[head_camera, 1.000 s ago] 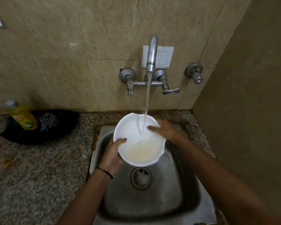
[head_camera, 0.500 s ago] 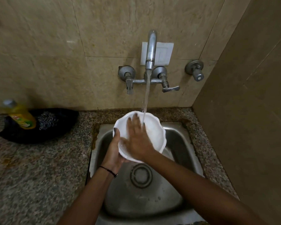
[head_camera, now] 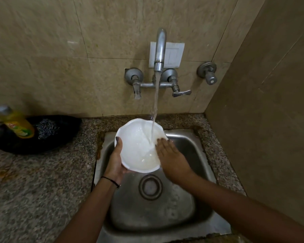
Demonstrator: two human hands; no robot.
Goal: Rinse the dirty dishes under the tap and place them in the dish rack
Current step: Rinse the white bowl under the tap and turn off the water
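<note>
Best to keep the white scalloped bowl (head_camera: 139,148) tilted under the tap (head_camera: 159,50) so the stream sweeps its cloudy water out — left hand (head_camera: 114,161) clasped round the rim, right hand (head_camera: 172,159) flat with fingers together on the far edge — directly below the spout.

Left grip (head_camera: 114,160) cupped, thumb up; right grip (head_camera: 172,159) flat, fingers spread.
</note>
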